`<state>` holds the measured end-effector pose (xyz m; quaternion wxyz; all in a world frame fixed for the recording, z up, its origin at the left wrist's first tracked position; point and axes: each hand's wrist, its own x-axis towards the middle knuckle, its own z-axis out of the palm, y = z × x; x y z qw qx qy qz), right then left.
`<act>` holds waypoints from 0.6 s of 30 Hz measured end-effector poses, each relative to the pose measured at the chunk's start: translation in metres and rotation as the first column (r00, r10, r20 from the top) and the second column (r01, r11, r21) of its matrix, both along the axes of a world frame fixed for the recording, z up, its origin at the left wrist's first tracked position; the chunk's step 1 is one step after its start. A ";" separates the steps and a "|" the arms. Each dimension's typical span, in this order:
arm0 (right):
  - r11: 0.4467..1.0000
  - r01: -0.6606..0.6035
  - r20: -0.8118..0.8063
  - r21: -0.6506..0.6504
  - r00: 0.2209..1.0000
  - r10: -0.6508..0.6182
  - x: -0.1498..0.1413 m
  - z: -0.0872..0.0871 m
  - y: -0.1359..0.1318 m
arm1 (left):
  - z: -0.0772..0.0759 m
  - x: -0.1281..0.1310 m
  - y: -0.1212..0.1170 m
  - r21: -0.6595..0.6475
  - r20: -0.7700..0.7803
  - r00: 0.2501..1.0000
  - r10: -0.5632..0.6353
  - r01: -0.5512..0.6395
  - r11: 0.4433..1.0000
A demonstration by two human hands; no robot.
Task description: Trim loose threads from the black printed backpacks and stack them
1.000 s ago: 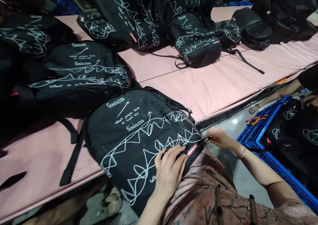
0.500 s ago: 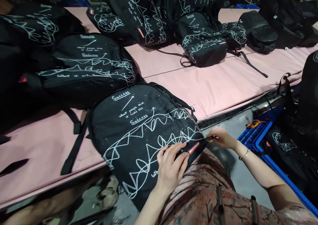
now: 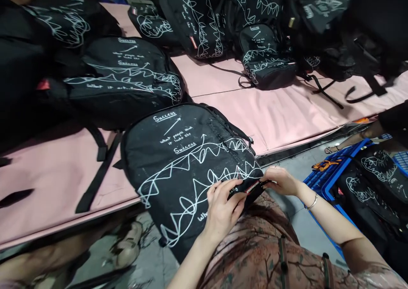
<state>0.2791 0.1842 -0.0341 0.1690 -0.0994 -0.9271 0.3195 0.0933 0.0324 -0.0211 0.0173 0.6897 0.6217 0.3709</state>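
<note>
A black backpack [image 3: 178, 170] with white scribble print and lettering rests front up, partly on the table edge and partly over my lap. Near its lower right edge my left hand [image 3: 223, 206] is closed, thumb and fingers gathering the fabric beside a small red label [image 3: 253, 187]. My right hand [image 3: 280, 182] is pinched at the bag's corner, right by the label's end. Something small and dark shows at those fingertips, too hidden to name. A bracelet [image 3: 311, 202] circles my right wrist.
Several similar backpacks [image 3: 127, 76] lie across the pink-covered table [image 3: 219, 123]. At right on the floor, a blue crate [image 3: 331, 182] holds more black bags, with an orange item [image 3: 325, 165] on its rim. Another person's foot [image 3: 333, 149] shows behind it.
My right hand has moved in against the bag's corner; the dark tool with a red end seen in it before is now mostly hidden. At far right, dark bags on the table have shifted.
</note>
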 end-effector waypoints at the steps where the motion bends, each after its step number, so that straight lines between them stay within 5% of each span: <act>1: 1.000 0.002 0.010 0.007 1.000 -0.002 -0.001 0.002 -0.002 | 0.000 0.000 0.000 -0.002 0.007 1.000 0.005 -0.005 1.000; 18: 0.990 0.139 0.009 -0.001 0.990 -0.139 0.004 -0.001 -0.025 | -0.007 -0.004 0.001 -0.107 0.187 0.981 0.057 -0.037 0.994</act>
